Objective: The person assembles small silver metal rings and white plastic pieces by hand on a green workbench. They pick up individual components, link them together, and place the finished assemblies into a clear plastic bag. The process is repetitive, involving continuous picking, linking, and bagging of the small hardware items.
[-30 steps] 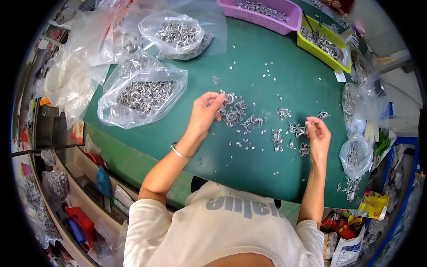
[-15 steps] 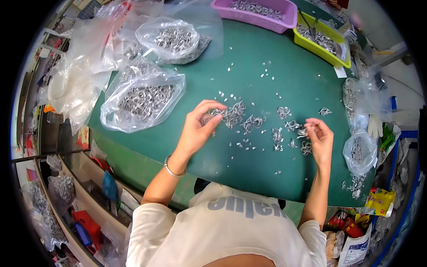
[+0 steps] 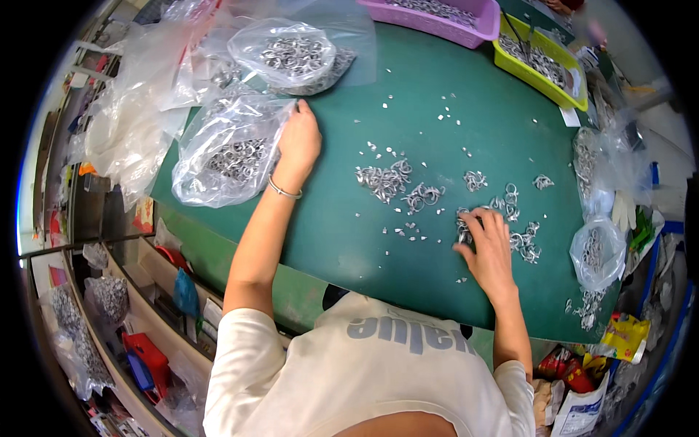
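Observation:
My left hand [image 3: 300, 140] is at the right edge of a clear plastic bag [image 3: 198, 173] and pinches its rim; its fingertips are partly hidden. Inside the bag lies a heap of silvery metal rings [image 3: 240, 159]. Over on the right, my right hand [image 3: 489, 251] is bent down to the table, thumb and fingers closed round a few small metal rings [image 3: 463, 227]. Loose clusters of similar rings [image 3: 524, 242] lie beside and beyond it. A larger pile of rings [image 3: 384, 180] sits between my hands, with small silvery bits [image 3: 399, 231] scattered near it.
A second open bag of rings [image 3: 291, 54] stands farther back on the green table [image 3: 335, 240]. At the far edge are a purple basket [image 3: 437, 22] and a yellow-green basket [image 3: 542, 73], both holding metal parts. A small bag [image 3: 598, 251] lies at the right edge.
My left hand has left the ring pile and moved left and away to the bag's rim. My right hand has shifted left and nearer, onto a ring cluster. The view has shifted slightly.

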`<state>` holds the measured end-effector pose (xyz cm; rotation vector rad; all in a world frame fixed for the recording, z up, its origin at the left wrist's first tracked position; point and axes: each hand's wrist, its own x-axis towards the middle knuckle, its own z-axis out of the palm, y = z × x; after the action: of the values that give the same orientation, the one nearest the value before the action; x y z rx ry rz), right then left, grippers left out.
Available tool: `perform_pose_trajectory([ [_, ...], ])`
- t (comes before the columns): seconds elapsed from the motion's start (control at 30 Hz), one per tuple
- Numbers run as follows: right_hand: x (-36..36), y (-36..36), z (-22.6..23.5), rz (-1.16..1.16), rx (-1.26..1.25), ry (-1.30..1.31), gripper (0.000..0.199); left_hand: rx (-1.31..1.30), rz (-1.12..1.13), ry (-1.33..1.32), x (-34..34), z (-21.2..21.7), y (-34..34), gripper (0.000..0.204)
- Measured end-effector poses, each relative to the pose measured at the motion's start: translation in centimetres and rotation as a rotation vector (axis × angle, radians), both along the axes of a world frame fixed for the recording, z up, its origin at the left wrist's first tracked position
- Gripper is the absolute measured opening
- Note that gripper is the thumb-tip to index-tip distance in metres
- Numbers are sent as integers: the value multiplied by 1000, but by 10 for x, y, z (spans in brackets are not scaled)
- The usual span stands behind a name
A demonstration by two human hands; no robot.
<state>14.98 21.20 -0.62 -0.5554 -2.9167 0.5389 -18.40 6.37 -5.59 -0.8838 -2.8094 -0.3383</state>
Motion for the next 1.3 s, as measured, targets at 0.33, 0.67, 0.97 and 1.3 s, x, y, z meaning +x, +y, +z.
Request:
perform_pose_trajectory([
  [0.33,16,51,3,-419,-513,688,8,324,-269,-22,18,4,3,13],
  [0.67,35,71,-2,-409,-262,267,17,577,-642,-601,154,51,5,20],
  [0.97,37,21,-6,-463,-1172,552,15,627,-664,-757,187,42,23,16],
  [1.3,30,-3,-9,-402,-1586,549,13,779,-520,-1456,202,27,28,17],
])
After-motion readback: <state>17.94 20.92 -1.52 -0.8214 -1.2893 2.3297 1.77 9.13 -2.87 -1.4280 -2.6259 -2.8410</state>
